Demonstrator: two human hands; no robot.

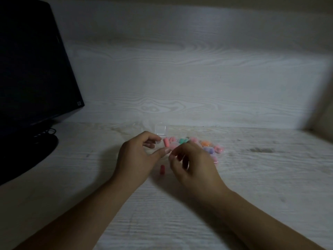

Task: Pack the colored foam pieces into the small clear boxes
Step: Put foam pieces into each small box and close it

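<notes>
Our left hand (137,152) curls finger and thumb round a clear box (163,144) with a pink piece (166,142) at its mouth, long axis running away from us. Our right hand (189,163) hangs just beside it, fingers bent; whether it pinches anything we cannot tell. The foam pile (207,147) lies just beyond the right hand, nearer it than the left, and a red piece (162,169) lies on the desk (252,186) between our hands.
</notes>
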